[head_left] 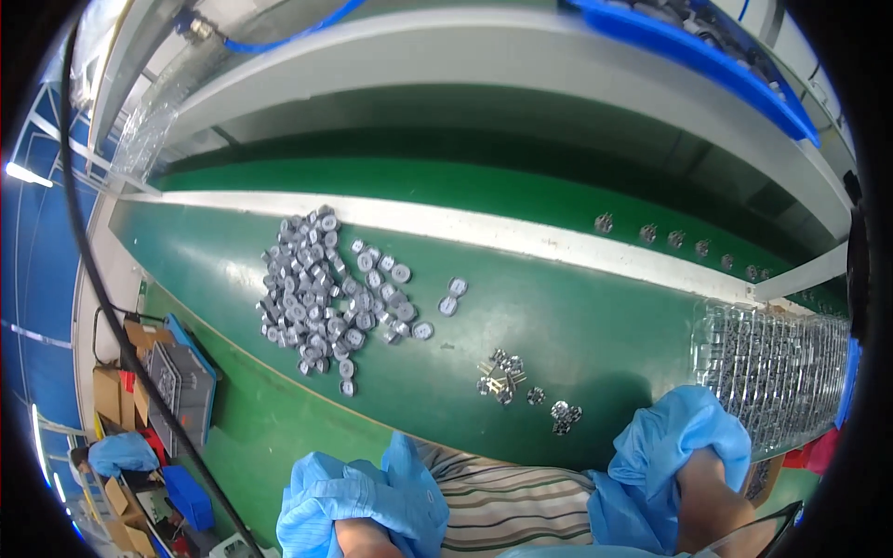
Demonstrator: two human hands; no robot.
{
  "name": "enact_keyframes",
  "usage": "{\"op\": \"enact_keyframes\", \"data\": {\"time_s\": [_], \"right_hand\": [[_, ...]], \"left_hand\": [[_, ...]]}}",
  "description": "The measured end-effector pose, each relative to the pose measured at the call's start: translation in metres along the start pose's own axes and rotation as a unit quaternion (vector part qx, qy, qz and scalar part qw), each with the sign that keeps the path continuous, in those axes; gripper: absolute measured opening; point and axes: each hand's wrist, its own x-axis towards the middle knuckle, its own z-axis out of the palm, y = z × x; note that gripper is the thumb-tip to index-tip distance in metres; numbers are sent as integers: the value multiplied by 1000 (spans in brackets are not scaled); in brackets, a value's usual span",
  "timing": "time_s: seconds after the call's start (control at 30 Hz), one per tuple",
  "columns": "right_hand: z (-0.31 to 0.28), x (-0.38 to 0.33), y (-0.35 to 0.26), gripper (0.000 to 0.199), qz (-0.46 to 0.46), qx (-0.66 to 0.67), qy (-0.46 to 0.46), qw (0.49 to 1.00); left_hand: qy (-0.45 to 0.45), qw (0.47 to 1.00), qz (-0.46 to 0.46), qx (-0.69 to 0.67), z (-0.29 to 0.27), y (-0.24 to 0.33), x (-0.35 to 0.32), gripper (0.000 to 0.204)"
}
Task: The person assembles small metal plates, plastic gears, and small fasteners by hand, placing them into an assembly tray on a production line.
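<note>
Neither of my hands shows. Only my two arms enter from the lower edge, in bunched blue sleeves: my left forearm and my right forearm, both bent back toward me over a striped shirt. On the green table, a big pile of small grey round metal parts lies to the left. A small cluster of similar parts and a pair of them lie closer, in front of my right arm. Nothing is held in view.
A clear plastic tray with many pockets lies at the right. Several single parts stand in a row on the green belt beyond a white strip. A blue bin sits on the shelf above. Down left are a grey crate, cardboard boxes and another person in blue.
</note>
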Motion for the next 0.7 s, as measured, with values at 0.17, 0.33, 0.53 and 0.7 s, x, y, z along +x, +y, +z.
{"op": "enact_keyframes", "data": {"time_s": [0.17,0.33,0.53,0.7], "right_hand": [[8,-21,-3,12,2,-34,41,999],[6,-38,-16,9,-2,-88,67,994],[1,-35,-30,5,-38,-149,80,985],[-3,-30,-29,4,-72,-189,93,975]], "left_hand": [[-12,999,-15,47,-9,9,-15,16],[-15,997,-21,77,-7,15,-33,13],[-12,994,4,113,2,17,-42,12],[-14,988,32,152,8,14,-43,13]]}}
